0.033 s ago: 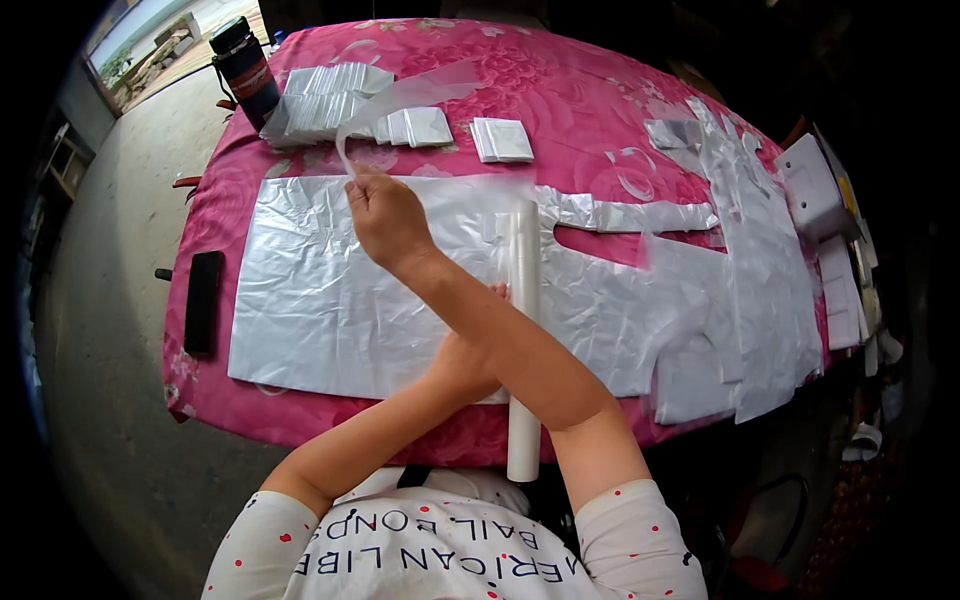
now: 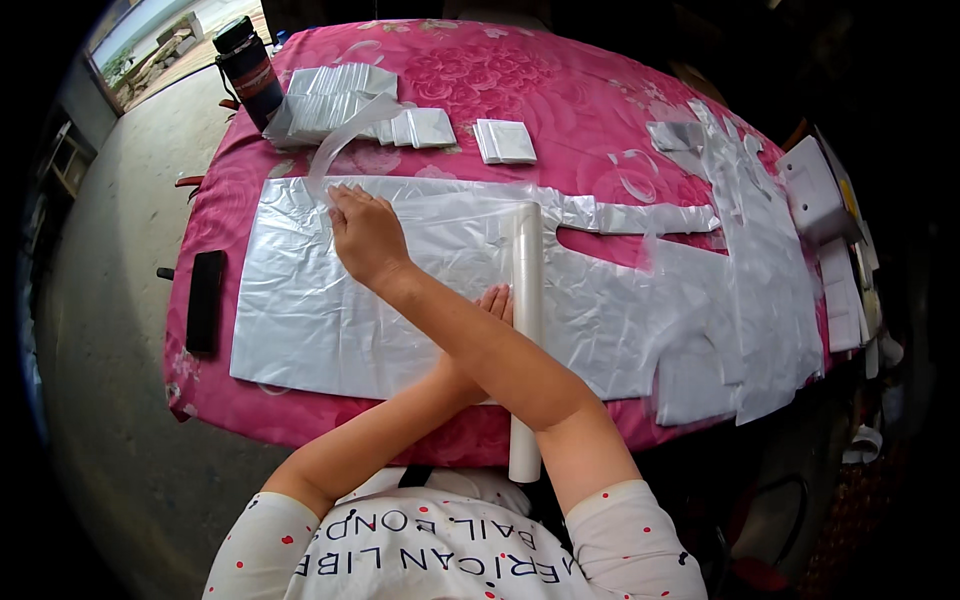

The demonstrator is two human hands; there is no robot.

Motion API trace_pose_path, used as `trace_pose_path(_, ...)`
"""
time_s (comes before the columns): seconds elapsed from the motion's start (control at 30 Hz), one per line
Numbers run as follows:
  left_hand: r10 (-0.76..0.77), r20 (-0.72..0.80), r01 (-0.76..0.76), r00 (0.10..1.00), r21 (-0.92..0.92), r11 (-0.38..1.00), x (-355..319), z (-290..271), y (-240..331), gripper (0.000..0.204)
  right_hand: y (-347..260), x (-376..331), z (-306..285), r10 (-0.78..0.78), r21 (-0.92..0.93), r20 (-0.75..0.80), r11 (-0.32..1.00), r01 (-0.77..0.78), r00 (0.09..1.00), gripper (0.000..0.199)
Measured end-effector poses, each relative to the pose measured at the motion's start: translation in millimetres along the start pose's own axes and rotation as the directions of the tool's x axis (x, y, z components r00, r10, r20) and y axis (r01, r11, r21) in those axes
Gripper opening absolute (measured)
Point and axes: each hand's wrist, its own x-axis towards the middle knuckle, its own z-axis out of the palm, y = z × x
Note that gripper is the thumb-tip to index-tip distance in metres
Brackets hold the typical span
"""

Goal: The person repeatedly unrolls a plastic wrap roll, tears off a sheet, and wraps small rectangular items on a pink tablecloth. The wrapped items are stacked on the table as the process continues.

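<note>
My forearms cross over a stack of thin silvery-white plastic sheets [image 2: 290,300] spread on the table. My right hand [image 2: 368,235], reaching over to the left, is closed on the edge of a clear plastic film [image 2: 440,210]. A loose strip of that film curls up past its fingers. The film stretches back to a long whitish roll [image 2: 526,400] lying crosswise over the sheets, its near end past the table edge. My left hand [image 2: 492,300] lies under the right forearm, fingers stretched out against the roll's left side. Its palm is partly hidden.
Small folded plastic packets [image 2: 340,95] stand in rows at the far left, with another short stack [image 2: 506,142] beside them. A dark bottle [image 2: 248,75] and a black phone [image 2: 205,300] are on the left. Crumpled sheets [image 2: 760,280] and a white box [image 2: 815,188] lie right.
My right hand has come down and slightly left with the film, and the raised film has sunk toward the sheets. More of my left hand's fingers now shows beside the roll.
</note>
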Motion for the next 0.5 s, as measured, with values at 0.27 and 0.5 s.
trace_pose_path(0.27, -0.059, 0.075, 0.058, 0.995, 0.017, 0.998, 3, 4, -7, 0.055, -38, -60, 5, -0.047, 0.004, 0.56, 0.999, 0.054, 0.827, 0.053)
trace_pose_path(0.5, -0.459, 0.243, 0.356, 0.854, -0.917, 0.178, 71, -35, -57, 0.051, -1, -139, -174, -0.189, -0.1, 0.088, 0.975, 0.197, 0.978, 0.038)
